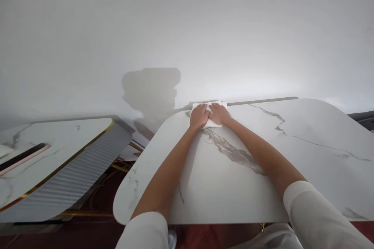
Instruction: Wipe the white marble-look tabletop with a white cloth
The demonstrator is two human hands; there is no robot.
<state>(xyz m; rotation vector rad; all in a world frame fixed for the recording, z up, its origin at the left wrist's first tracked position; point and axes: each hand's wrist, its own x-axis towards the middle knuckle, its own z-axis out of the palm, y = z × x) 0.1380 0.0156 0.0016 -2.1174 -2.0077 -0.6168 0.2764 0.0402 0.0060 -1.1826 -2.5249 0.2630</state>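
A folded white cloth lies against the far edge of a white marble-patterned tabletop. My left hand rests palm down on the left part of the cloth, fingers extended forward and flat. Beside it, my right hand presses on the cloth's right part, its fingers also stretched out. The two thumbs meet or nearly meet in the middle. Both arms reach forward over the tabletop. The parts of the cloth under my palms are hidden.
A plain pale wall rises behind the tabletop. To the left stands a second marble-patterned table with gold trim and a ribbed grey side. On it lies a long black-and-pink object. Dark red floor shows between the tables.
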